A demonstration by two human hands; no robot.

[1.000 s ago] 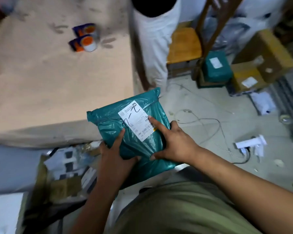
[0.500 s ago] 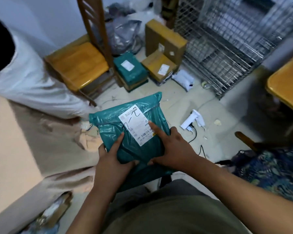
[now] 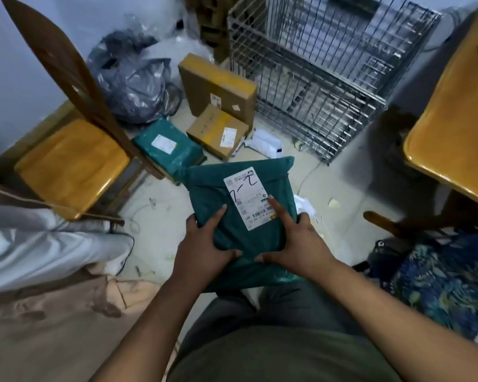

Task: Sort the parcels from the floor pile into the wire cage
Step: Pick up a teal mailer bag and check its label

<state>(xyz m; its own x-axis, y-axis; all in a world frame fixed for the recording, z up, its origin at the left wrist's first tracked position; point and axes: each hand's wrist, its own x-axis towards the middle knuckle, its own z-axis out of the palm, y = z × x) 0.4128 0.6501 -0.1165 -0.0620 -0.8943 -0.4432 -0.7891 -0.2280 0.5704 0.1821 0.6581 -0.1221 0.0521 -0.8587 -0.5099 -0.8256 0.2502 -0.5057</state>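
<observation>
I hold a teal plastic mailer bag (image 3: 218, 194) with a white shipping label in front of my waist. My left hand (image 3: 202, 244) grips its near left edge, thumb on top. My right hand (image 3: 295, 241) grips the near right edge, forefinger lying on the label. The wire cage (image 3: 329, 78) stands on the floor at the upper right. The floor pile lies left of the cage: a second teal bag (image 3: 169, 147), a small cardboard box (image 3: 215, 128), a large flat cardboard box (image 3: 218, 89) leaning behind it, and a small white parcel (image 3: 265, 142).
A wooden chair (image 3: 72, 158) stands at the left, with grey plastic bags (image 3: 138, 86) behind it. A wooden table (image 3: 453, 128) fills the right edge. A person in white trousers (image 3: 39, 244) is at the left. A blue patterned bag (image 3: 447, 282) lies at the right.
My view has swung right, away from the beige surface toward the cage and the floor pile. Both hands keep the same hold on the teal bag.
</observation>
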